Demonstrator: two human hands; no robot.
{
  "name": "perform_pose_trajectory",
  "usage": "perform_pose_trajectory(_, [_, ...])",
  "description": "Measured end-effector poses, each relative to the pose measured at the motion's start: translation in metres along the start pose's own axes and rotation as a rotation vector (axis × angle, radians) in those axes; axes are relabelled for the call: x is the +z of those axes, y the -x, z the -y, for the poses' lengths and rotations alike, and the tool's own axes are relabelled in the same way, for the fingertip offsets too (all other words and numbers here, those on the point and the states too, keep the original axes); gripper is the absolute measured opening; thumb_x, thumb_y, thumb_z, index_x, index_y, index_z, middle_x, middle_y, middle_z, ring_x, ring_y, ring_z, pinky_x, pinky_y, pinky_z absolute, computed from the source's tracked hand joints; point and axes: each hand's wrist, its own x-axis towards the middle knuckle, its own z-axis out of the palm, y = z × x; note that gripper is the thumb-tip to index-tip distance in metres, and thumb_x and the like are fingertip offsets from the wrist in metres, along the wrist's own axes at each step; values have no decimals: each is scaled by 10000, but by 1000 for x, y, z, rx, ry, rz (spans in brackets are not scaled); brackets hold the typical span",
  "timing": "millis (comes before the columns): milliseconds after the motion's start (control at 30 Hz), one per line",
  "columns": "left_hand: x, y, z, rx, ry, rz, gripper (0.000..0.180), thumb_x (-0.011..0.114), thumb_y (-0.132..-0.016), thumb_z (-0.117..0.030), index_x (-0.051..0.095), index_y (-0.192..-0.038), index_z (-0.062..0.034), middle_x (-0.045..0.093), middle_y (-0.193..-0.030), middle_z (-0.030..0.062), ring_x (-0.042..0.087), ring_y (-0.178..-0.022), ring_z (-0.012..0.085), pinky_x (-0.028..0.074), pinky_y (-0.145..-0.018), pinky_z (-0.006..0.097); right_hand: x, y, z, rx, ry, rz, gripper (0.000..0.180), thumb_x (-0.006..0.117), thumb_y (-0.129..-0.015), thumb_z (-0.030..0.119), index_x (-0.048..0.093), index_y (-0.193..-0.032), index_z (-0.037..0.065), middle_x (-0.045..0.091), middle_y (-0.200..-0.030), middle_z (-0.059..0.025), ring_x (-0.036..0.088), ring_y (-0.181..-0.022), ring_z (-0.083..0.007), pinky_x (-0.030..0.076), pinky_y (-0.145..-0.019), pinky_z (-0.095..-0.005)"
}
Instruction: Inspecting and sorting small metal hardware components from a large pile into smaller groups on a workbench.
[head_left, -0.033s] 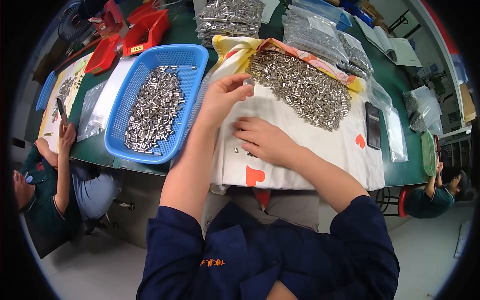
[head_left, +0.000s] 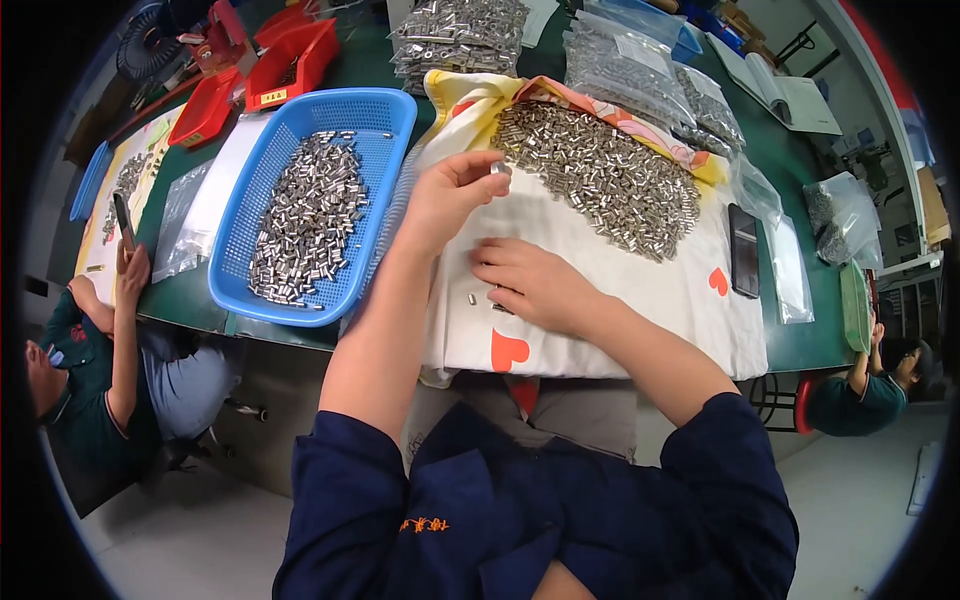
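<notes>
My left hand (head_left: 447, 205) is raised over the white cloth (head_left: 620, 325), thumb and forefinger closed on a small silver metal cylinder (head_left: 501, 172). My right hand (head_left: 538, 285) lies palm down on the cloth with its fingers stretched out and a little apart. By its thumb lie small metal pieces (head_left: 499, 308), partly hidden. A single metal cylinder (head_left: 472, 299) rests just left of them. Beyond both hands spreads a large pile of short metal cylinders (head_left: 610, 180). More of these fill the blue mesh basket (head_left: 228, 235) to my left.
Clear bags of metal parts (head_left: 460, 40) are stacked at the back, beside other filled bags (head_left: 620, 65). A dark phone (head_left: 744, 250) lies right of the cloth. Red bins (head_left: 300, 60) stand at the far left. One person (head_left: 110, 370) sits at left, another (head_left: 860, 390) at right.
</notes>
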Motion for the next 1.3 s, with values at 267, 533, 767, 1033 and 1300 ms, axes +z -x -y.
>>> perform_pose_trajectory(267, [6, 11, 3, 41, -554, 52, 314, 697, -693, -179, 628, -974, -59, 634, -843, 66, 583, -698, 118, 468, -655, 246, -8, 34, 2, 234, -22, -76, 346, 538, -807, 165, 507, -1127, 38, 426, -1249, -150, 364, -1192, -307, 318, -978, -374])
perform_pose_trajectory(533, [17, 28, -7, 261, -1264, 5, 234, 662, -666, -179, 649, -883, -93, 598, -817, 111, 588, -768, 274, 466, -704, 360, 15, 29, 15, 204, 138, -188, 359, 550, -783, 208, 510, -1079, 11, 468, -1164, -175, 395, -1138, -324, 312, -972, -380])
perform_pose_trajectory(767, [15, 43, -13, 261, -1378, 6, 223, 634, -701, -198, 639, -895, -89, 592, -866, 113, 585, -786, 271, 462, -712, 362, 17, 25, 31, 49, -5, -86, 347, 532, -791, 195, 511, -1089, 18, 470, -1182, -163, 404, -1139, -307, 318, -971, -372])
perform_pose_trajectory(1033, [7, 137, -11, 321, -453, -360, 126, 568, -779, -19, 607, -897, 6, 621, -839, 87, 591, -729, 138, 449, -667, 230, 12, 45, 19, 388, -80, -197, 419, 456, -854, 221, 421, -1239, 60, 399, -1280, -167, 322, -1224, -306, 252, -1019, -361])
perform_pose_trajectory(1300, [29, 218, 20, 174, -139, -159, 115, 529, -825, -13, 594, -909, 29, 609, -862, 81, 574, -716, 118, 462, -664, 219, 35, 20, 40, 305, 131, -225, 500, 535, -807, 316, 438, -1217, 48, 405, -1256, -206, 338, -1195, -350, 253, -1005, -406])
